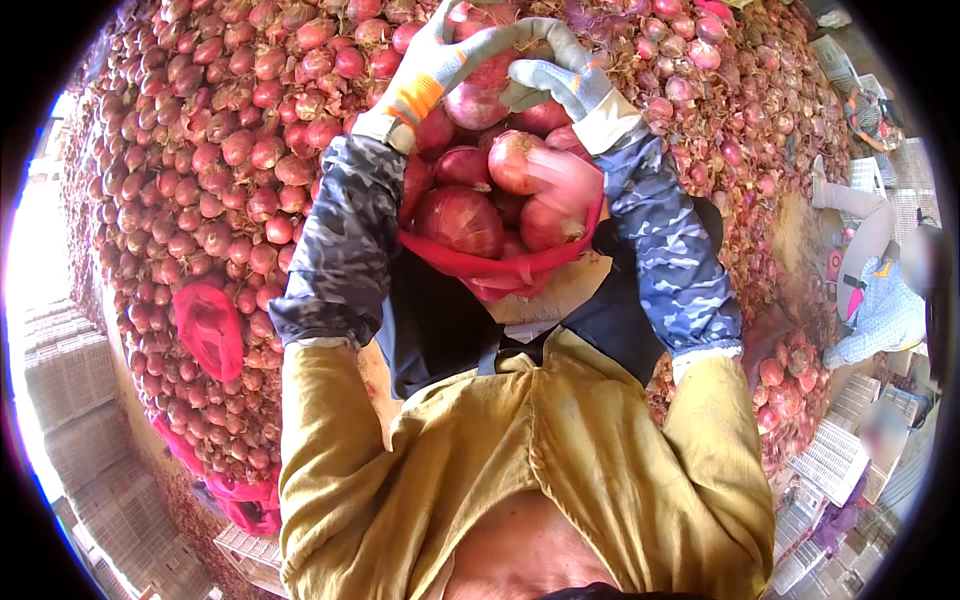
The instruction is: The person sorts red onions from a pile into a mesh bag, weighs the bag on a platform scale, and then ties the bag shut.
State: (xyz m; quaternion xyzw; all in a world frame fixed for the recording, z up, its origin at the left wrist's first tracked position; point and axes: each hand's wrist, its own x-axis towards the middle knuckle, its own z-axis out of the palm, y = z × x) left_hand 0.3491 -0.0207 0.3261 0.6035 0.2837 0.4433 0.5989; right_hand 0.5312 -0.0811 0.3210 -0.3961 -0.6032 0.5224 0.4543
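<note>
Bagging onions seems in hand, the red bag lying at twelve o'clock, the left hand at its eleven and right hand at its one, both curled, grip impossible to tell; next calls for guiding onions in.

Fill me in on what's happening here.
A gloved person has the left hand and right hand curved over onions at the far side of an open red bag. Large red onions sit inside it. Whether either hand grips one is unclear. An onion heap spreads around, with another red bag lying on it at left.
</note>
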